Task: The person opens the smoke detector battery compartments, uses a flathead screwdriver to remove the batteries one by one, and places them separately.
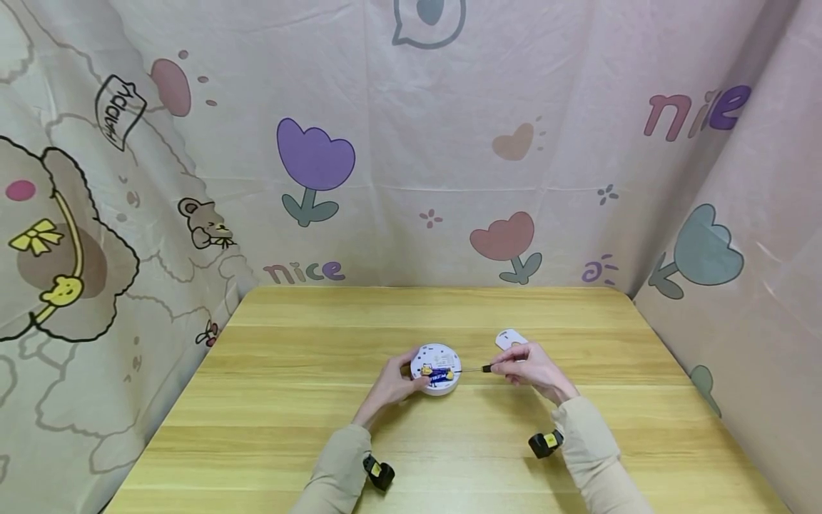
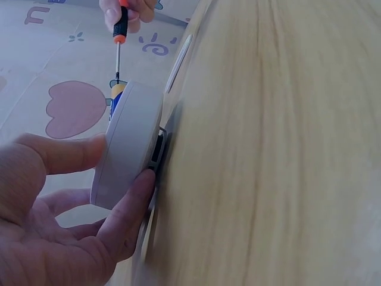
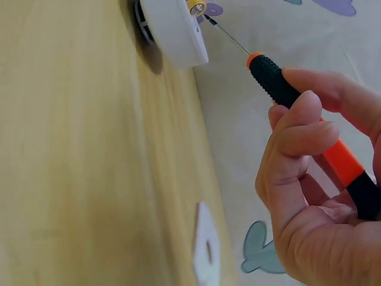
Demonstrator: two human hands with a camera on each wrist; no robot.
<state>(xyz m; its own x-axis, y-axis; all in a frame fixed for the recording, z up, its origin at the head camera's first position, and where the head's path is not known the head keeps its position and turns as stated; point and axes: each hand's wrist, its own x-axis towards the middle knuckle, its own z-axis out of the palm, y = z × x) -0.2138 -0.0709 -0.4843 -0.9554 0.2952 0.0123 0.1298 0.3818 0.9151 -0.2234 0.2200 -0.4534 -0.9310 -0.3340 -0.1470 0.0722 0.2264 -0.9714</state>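
A round white device (image 1: 443, 351), resembling a smoke detector, is held by its rim in my left hand (image 1: 393, 380), thumb on its face and fingers at its back. Blue and yellow batteries (image 1: 439, 374) show on its face; one yellow battery end (image 3: 196, 7) appears in the right wrist view. My right hand (image 1: 529, 368) grips a screwdriver (image 3: 272, 83) with a black and orange handle between thumb and fingers. Its thin shaft (image 2: 118, 59) points at the device, with the dark tip right at that battery end. The device stands tilted close over the table.
A flat white plate (image 1: 509, 338) with a cut-out lies on the wooden table (image 1: 308, 428) just behind my right hand. Black wrist cameras (image 1: 379, 472) hang at both sleeves. Printed curtains (image 1: 398, 143) enclose the table at the back and sides.
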